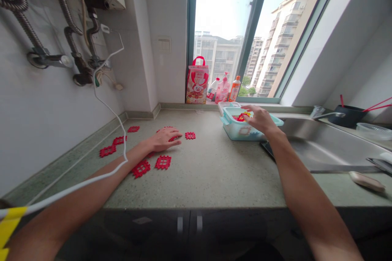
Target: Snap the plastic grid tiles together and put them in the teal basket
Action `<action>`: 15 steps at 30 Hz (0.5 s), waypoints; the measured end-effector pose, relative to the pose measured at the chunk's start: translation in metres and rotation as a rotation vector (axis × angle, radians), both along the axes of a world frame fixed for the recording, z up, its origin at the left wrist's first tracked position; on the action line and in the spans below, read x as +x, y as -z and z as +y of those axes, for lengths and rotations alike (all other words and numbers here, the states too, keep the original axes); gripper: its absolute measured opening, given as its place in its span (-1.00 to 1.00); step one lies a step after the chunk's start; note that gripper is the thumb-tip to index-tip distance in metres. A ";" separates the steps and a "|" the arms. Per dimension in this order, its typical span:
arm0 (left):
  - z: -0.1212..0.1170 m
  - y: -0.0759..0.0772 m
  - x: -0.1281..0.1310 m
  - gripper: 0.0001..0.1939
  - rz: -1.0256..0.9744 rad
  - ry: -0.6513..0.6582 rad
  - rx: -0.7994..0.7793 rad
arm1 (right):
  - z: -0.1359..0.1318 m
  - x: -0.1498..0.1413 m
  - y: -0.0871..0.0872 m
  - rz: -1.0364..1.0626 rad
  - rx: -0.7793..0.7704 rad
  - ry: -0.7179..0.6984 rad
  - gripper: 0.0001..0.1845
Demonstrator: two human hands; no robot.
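Note:
My left hand [167,138] lies palm down on the countertop with its fingers stretched out. It partly covers red plastic square building pieces with notched edges. Nearest to it are a red piece [190,135] off the fingertips and another red piece [163,162] below the wrist. A further piece [141,169] lies beside my forearm. My right hand [259,119] reaches over the rim of a light-blue plastic box [237,133], its thumb and index finger apart. Red and yellow pieces [241,117] show in the box by those fingertips; the other fingers are partly hidden.
More red pieces [107,151] lie at the left near the wall. A white cable [112,110] hangs across my left forearm. Right of the box is a steel sink [324,142] with a faucet [329,114]. Bottles [223,91] and a red package [197,85] stand on the windowsill.

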State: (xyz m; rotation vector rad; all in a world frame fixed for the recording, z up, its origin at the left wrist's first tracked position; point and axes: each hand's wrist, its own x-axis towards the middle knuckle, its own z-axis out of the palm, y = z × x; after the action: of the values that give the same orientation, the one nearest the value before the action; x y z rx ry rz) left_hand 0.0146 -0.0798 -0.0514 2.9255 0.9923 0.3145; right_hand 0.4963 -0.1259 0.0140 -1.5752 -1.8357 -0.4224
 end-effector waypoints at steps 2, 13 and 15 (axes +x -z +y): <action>0.000 0.000 0.000 -0.30 -0.003 -0.002 -0.001 | -0.003 -0.002 -0.001 -0.020 0.104 0.028 -0.54; -0.003 -0.001 0.000 -0.35 -0.022 0.053 -0.002 | -0.017 -0.116 0.019 -0.146 0.166 -0.392 -0.59; -0.005 -0.002 0.002 -0.36 -0.023 0.088 -0.014 | -0.015 -0.152 0.045 -0.173 -0.038 -0.602 -0.47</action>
State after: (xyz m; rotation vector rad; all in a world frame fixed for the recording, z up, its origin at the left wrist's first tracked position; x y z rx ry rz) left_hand 0.0162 -0.0844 -0.0498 2.9356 0.8568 0.3351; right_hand 0.3442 -0.1405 -0.0313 -0.9533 -2.3404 -0.2459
